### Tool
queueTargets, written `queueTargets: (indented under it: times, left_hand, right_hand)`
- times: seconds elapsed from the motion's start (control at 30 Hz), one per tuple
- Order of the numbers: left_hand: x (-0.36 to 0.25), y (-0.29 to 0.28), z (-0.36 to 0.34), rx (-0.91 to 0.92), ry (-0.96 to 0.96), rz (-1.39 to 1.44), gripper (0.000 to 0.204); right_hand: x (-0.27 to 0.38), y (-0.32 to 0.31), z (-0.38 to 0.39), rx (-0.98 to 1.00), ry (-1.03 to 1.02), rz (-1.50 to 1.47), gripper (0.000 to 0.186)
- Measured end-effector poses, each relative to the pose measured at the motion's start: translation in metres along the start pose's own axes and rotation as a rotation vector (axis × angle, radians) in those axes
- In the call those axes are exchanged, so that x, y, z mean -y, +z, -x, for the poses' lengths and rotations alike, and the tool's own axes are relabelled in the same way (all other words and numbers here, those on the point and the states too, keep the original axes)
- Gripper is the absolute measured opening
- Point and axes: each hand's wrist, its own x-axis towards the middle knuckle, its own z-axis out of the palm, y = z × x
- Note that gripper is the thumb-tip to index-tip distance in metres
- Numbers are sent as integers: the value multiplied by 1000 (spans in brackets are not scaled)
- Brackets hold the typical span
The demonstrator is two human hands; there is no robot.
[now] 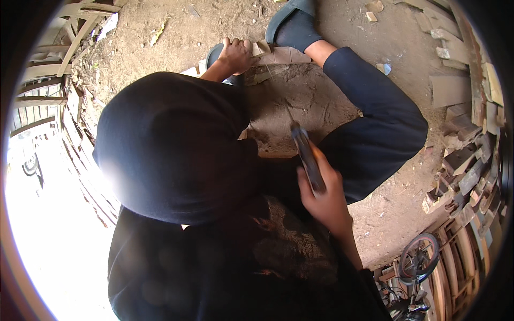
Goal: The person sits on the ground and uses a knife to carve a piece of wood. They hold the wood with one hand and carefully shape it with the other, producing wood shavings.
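My right hand point(327, 200) is wrapped round the dark handle of a hand tool point(309, 160), blurred by motion. From its front a thin shaft or blade points away toward a curved strip of pale wood point(289, 55); whether they touch I cannot tell. Fingers curled, my left hand point(236, 55) grips the strip's left part, beside a small wooden block point(261, 48). My right foot in a dark sandal point(289, 24) rests at the strip's far side. A large rounded mass of dark cloth point(176, 144) hides most of my left forearm.
Bare earth point(342, 21) with wood scraps lies around my feet. Stacked offcuts point(463, 155) line the right side. A wheel point(419, 258) and curved wooden frames point(458, 257) stand at the lower right. Wooden frames point(75, 43) also stand at the far left, beside bright glare.
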Motion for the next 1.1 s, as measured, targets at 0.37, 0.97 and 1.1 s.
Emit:
queueTargets:
  times: [0.37, 0.97, 1.1]
  left_hand:
    - [-1, 3, -1, -19, -2, 6, 63]
    - [-1, 7, -1, -19, 16, -1, 66]
    - [-5, -1, -5, -4, 11, -19, 64]
  right_hand:
    - [2, -5, 11, 1, -28, -17, 51]
    - [-13, 8, -21, -18, -33, 13, 49]
    - [-14, 0, 26, -77, -113, 2, 51]
